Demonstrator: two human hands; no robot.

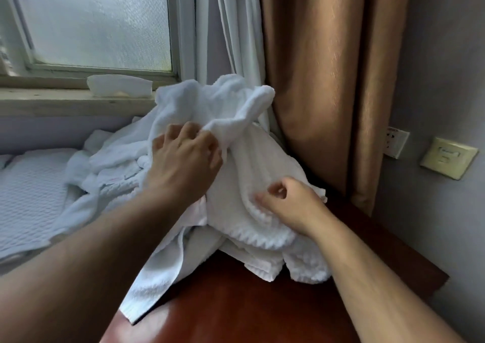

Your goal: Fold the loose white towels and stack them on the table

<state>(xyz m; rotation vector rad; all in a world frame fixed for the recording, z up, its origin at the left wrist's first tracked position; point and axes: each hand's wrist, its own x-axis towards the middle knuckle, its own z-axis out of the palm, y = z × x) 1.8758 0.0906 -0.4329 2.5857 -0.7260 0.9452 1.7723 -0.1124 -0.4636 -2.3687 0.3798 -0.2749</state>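
A heap of loose white terry-cloth towels [246, 164] lies crumpled at the far edge of the glossy reddish-brown wooden table [236, 303], pushed up against the curtains; one flat towel end hangs forward over the table's left edge, and more of the cloth spills leftward onto the bed. The left hand [183, 156] reaches in from above, fingers curled tight round a raised fold near the top of the heap, lifting it into a peak; the right hand [291, 203] sits lower on the ribbed cloth, fingers curled in and thumb closed against them, pinching the fabric near its scalloped edge. Left of the table is a bed with a white quilted cover [29, 198]; behind it a frosted-glass window [97, 20] above a pale sill [65, 101], where a small white folded object [120, 85] rests; a white sheer curtain [231, 28] and a brown heavy curtain [328, 67] hang behind the heap; on the grey wall to the right, a white socket plate [396, 140] and a yellowish switch plate [448, 157].
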